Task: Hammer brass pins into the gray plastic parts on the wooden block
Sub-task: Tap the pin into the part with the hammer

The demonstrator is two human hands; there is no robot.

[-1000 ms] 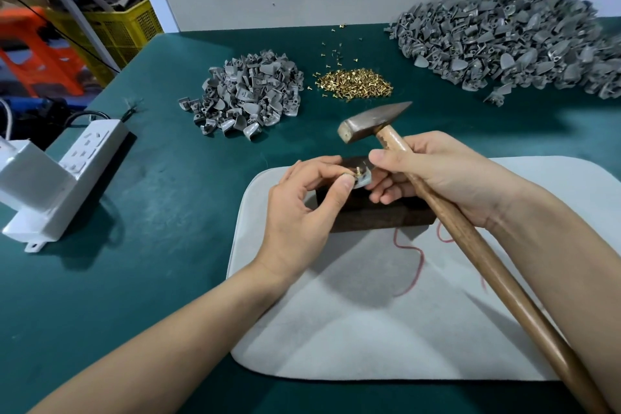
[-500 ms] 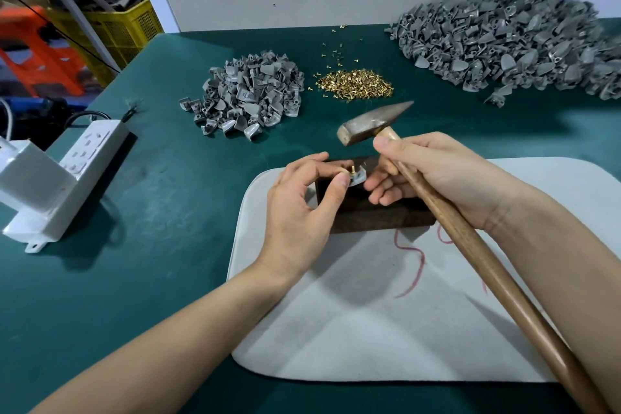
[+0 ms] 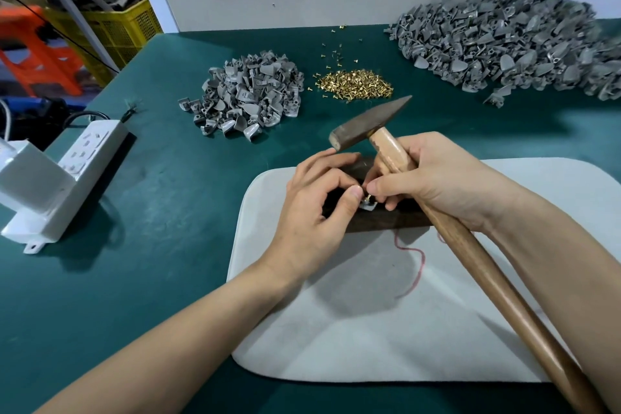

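Observation:
A dark wooden block point(image 3: 386, 218) lies on a white felt mat point(image 3: 386, 329). On the block's near part sits a small gray plastic part point(image 3: 368, 206) with a brass pin point(image 3: 368, 196) standing in it. My left hand point(image 3: 319, 208) pinches the gray part between thumb and fingers. My right hand point(image 3: 433, 181) grips the wooden handle of a hammer point(image 3: 369, 126) close under its steel head, and its thumb and fingertips touch the pin. The hammer head hangs above the block's far edge.
On the green table lie a small heap of gray parts point(image 3: 245, 94), a heap of brass pins point(image 3: 356, 84) with strays behind it, and a large heap of gray parts point(image 3: 510, 40) at the back right. A white power strip point(image 3: 60, 175) sits at the left.
Both hands have drawn the gray part toward me along the block. My right thumb and fingertips have come down onto the pin, and the hammer has shifted slightly right.

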